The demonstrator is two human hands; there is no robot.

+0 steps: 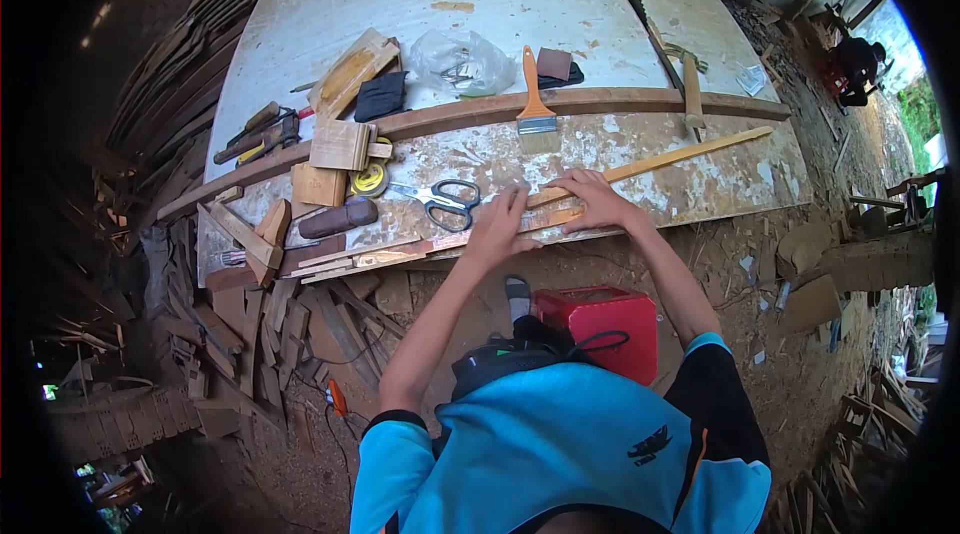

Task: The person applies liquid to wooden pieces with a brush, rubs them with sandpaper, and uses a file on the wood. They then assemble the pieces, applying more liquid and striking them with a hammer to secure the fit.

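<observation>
At the front edge of the workbench, several thin wooden strips (400, 256) lie side by side. My left hand (499, 228) is closed over them, its fingers curled on top. My right hand (596, 202) grips the same bundle a little farther right, fingers bent over the wood. One long yellowish strip (690, 153) slants away past my right hand toward the bench's right side. Scissors (447, 204) with dark handles lie just left of my left hand, and a yellow tape measure (370, 180) sits beyond their tips. The strips' undersides and my thumbs are partly hidden.
A wooden beam (430, 117) crosses the bench, with an orange-handled paintbrush (531, 84) resting on it. Behind are a plastic bag (462, 62), a handsaw (650, 32) and a hammer (692, 89). Below stands a red stool (610, 339). Scrap wood (235, 334) litters the floor left.
</observation>
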